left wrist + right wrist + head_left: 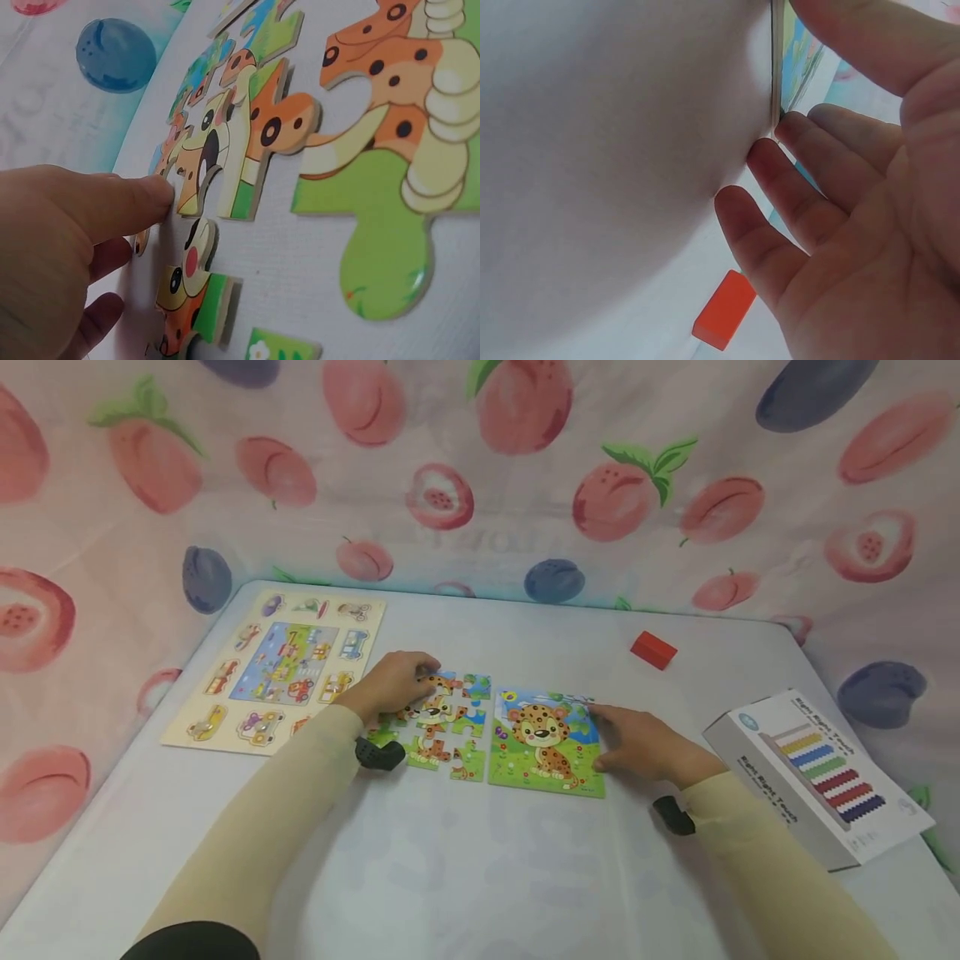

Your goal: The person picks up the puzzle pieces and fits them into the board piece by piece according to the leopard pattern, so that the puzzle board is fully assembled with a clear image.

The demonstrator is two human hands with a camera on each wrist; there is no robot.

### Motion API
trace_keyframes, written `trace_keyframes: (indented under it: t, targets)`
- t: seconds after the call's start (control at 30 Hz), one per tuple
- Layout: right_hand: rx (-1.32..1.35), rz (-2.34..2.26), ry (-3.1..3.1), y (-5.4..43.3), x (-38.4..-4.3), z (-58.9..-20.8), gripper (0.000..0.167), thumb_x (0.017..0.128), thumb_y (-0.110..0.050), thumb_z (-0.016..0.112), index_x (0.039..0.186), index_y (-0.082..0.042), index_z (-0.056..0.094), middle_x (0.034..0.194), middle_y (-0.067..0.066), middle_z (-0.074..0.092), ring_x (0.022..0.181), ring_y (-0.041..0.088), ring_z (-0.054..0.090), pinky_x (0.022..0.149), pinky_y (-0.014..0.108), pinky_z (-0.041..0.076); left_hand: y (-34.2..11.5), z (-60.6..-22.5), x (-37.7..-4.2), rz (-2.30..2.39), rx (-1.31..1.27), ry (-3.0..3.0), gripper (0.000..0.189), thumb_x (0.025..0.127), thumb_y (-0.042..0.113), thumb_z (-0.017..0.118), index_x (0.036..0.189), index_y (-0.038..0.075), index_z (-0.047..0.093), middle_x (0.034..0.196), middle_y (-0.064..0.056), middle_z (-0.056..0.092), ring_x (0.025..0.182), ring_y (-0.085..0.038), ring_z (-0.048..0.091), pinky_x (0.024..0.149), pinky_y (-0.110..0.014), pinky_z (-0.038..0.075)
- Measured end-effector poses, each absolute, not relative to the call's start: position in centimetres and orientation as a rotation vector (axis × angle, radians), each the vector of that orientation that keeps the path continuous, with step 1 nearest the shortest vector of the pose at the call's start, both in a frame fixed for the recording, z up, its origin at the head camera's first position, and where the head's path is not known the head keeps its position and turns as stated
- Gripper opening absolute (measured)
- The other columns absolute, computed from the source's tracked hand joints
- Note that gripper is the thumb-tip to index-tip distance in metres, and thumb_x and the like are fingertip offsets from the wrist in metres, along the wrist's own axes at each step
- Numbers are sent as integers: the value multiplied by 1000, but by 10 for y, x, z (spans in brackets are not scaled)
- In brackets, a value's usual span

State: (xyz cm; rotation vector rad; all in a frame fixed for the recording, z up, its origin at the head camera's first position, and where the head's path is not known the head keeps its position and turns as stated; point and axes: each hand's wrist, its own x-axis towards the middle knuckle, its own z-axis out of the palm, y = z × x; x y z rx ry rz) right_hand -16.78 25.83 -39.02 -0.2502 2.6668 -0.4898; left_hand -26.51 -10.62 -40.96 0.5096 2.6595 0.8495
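Note:
A cut-up leopard jigsaw lies loosely spread on the table, with gaps between its pieces [468, 720]. At its upper left, my left hand [393, 683] holds a small orange puzzle piece [140, 241] between thumb and fingers, which hide most of it. Just beside the thumb [159, 193] lie pieces with parts of the leopard's face [201, 169]. To the jigsaw's right is the leopard picture board [545, 743], flat and whole. My right hand [637, 743] rests at its right edge, fingers [761, 154] extended along the edge and thumb lower down.
A wooden vehicle puzzle board [198, 681] lies at the back left. Toward the back right is a red block [654, 649]. A white box [795, 777] with coloured strips pictured on it stands at the right. A fruit-print curtain [495, 485] hangs behind the table.

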Motion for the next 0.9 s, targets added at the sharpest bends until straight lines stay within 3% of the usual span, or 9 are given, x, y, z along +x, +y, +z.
trace_keyframes:
  t: [0.9]
  targets:
    - [-263,-480,2667,258,-168,-390,90,83,-22,84,154,0,34,154,25,36,142,47,29,110,61,28,-110,-408,-265,877,546,2729,42,94,21,69,132,6,63,130,-15,61,124,-32,54,104,-48,42]
